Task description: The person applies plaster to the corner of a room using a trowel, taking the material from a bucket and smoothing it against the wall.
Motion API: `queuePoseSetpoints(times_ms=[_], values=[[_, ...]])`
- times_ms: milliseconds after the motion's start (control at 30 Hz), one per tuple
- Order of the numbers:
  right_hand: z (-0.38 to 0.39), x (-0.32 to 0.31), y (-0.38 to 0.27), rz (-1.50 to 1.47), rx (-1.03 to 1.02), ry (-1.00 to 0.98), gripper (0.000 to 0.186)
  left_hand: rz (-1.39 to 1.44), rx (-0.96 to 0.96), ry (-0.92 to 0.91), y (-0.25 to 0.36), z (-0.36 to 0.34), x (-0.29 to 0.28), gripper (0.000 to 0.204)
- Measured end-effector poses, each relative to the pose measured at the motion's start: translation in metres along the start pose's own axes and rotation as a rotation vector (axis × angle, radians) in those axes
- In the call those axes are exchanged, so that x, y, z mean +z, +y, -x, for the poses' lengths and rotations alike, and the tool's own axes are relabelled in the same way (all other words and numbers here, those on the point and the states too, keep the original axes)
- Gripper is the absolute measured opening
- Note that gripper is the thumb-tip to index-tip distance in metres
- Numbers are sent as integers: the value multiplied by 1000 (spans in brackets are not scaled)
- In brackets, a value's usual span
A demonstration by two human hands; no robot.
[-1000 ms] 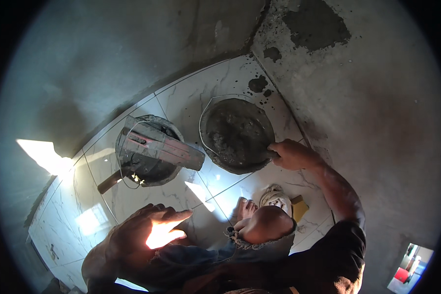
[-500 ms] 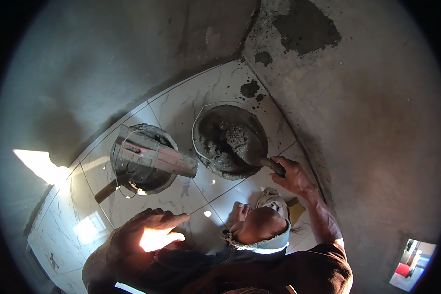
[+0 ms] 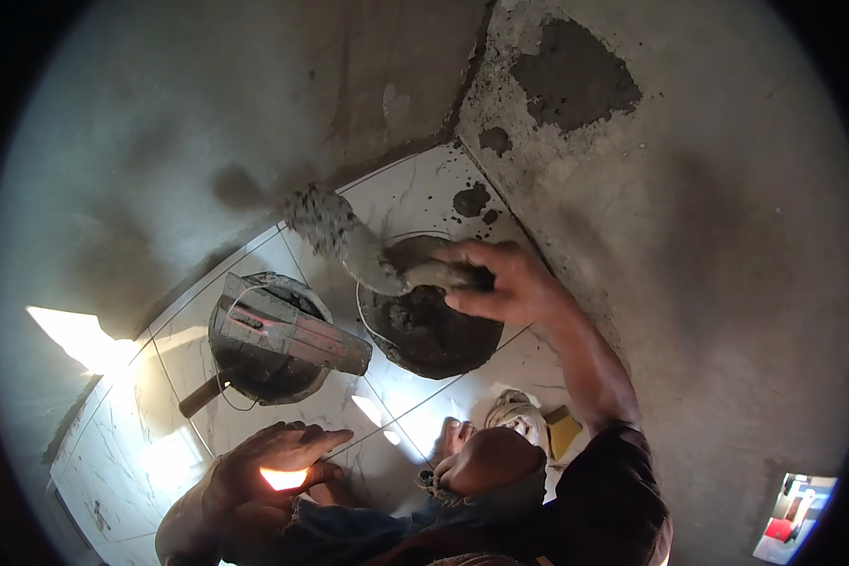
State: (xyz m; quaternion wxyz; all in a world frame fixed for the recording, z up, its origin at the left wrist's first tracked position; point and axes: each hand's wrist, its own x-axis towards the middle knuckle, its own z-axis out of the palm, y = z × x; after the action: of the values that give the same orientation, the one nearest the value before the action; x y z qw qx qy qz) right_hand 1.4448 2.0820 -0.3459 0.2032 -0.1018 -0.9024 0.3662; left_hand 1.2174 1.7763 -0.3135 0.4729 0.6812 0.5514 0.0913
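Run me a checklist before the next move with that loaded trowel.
1. Trowel gripped by its handle: ok, the right hand closes around it.
2. Mortar on the blade: ok, a lump sits toward the far end.
3. Left hand free: ok, no tool shows in it.
4. Long flat tool lying across the left bucket: ok; how steadily it rests, cannot tell.
5. Tiles free of splatter: not ok, dark spots lie near the corner.
6. Depth left in the right bucket: cannot tell.
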Motion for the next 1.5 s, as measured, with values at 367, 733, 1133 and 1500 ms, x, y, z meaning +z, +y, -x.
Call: queuePoseSetpoints(times_ms=[367,733,1133,1500], values=[[31,-91,105,-233,628,395,32,16,86,132,-18,18,21,50],[108,-7,-20,564,413,-239,36,31,-40,-64,4,17,2,45],[41,42,25,748,268,-754,43,294,-229,-25,44,28,-9,37],[135,22,25,-14,551,-241,47,139,-87,-52,26,27,-9,39]])
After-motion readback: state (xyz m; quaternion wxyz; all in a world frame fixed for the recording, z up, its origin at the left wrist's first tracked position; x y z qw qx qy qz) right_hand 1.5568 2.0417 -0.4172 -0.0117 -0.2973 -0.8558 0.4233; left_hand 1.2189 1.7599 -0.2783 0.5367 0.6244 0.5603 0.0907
